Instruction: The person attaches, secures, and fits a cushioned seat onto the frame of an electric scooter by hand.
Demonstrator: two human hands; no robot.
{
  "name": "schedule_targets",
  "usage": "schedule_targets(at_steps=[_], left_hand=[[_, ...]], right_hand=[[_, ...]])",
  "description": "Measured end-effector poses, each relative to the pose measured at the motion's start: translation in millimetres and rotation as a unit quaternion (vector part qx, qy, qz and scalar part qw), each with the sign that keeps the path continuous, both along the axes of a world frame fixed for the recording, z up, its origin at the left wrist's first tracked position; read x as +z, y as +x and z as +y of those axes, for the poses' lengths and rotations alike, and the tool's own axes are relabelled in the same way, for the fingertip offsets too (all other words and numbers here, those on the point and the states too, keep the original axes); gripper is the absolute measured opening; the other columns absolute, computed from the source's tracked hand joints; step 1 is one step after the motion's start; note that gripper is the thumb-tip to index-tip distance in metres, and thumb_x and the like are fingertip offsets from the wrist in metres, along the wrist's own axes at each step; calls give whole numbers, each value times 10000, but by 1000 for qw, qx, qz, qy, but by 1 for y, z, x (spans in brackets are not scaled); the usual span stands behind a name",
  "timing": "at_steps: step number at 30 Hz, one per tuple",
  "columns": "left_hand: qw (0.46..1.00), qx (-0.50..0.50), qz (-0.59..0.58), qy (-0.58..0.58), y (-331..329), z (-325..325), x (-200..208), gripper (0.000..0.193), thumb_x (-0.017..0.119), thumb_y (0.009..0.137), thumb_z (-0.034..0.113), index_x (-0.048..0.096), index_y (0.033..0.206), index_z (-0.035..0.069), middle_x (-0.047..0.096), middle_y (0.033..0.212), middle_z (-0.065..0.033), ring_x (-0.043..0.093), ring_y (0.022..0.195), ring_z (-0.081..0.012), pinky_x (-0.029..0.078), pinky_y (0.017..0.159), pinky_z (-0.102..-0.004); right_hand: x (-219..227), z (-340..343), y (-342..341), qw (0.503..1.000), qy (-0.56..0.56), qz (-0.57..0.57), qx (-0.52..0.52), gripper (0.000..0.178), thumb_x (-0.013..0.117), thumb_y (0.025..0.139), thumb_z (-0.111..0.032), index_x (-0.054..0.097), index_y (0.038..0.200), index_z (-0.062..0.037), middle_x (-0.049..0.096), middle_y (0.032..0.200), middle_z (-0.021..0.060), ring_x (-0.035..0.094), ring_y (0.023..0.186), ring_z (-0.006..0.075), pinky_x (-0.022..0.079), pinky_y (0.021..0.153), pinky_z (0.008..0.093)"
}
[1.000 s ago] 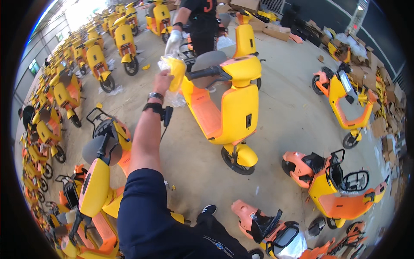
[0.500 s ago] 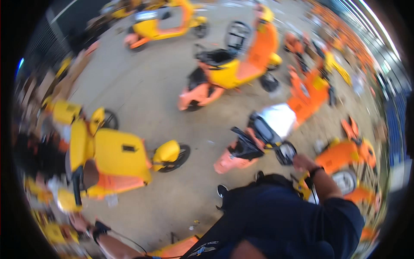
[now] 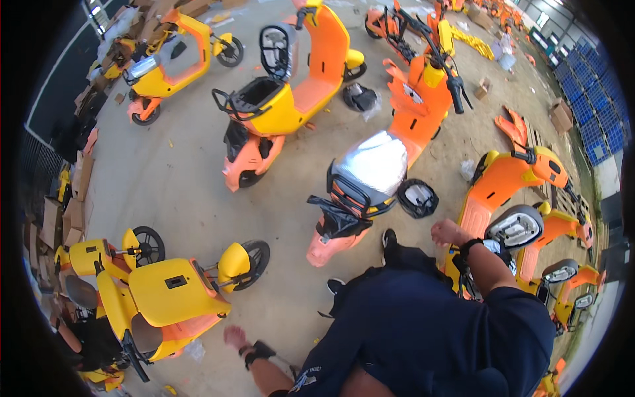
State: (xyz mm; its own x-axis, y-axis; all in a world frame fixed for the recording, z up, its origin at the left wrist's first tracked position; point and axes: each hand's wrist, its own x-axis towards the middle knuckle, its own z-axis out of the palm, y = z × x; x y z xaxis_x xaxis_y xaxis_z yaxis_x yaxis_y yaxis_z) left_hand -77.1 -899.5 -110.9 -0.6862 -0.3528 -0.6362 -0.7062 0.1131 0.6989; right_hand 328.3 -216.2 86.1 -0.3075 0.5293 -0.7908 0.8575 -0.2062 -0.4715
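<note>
My right hand (image 3: 446, 233) hangs in front of my body with its fingers curled in, and nothing shows in it. Nearest to it are a round black-rimmed part (image 3: 417, 198) on the floor and an orange scooter (image 3: 499, 178) to the right. My left hand (image 3: 235, 336), slightly blurred, is low over the floor with loose fingers and holds nothing I can see. It is beside a yellow scooter (image 3: 159, 291) and touches nothing. Straight ahead stands an orange scooter with a silver-wrapped seat box (image 3: 372, 165). Black bands circle both wrists.
Ahead stand a yellow-and-orange scooter with its seat raised (image 3: 284, 99) and another scooter (image 3: 175, 73) at far left. More scooters (image 3: 555, 231) line the right. Cardboard boxes (image 3: 83, 175) lie along the left; blue crates (image 3: 589, 99) are stacked at far right. Another person's arm (image 3: 69, 336) shows at left.
The view has swung, so the scooters ahead appear farther left. My left hand has come inward from beside the yellow scooter's handlebar. My feet have shifted, one now farther forward.
</note>
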Motion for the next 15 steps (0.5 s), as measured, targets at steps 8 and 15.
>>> schedule_targets(at_steps=[8, 15], left_hand=[[933, -338, 125, -26, 11, 347, 109, 406, 692, 876, 277, 609, 1202, 48, 646, 977, -23, 606, 851, -135, 505, 690, -277], [700, -592, 297, -268, 49, 527, 106, 783, 688, 788, 496, 450, 1378, 39, 429, 1421, -227, 375, 1339, -375, 331, 1107, -445]], right_hand=[[-40, 118, -49, 997, 34, 65, 16, 265, 526, 906, -235, 616, 843, 6, 627, 757, 79, 608, 669, 154, 496, 556, 302], [-194, 229, -58, 906, 169, 318, 223, 489, 521, 944, -203, 435, 1346, 61, 492, 1337, 254, 510, 1204, 327, 397, 1019, 396]])
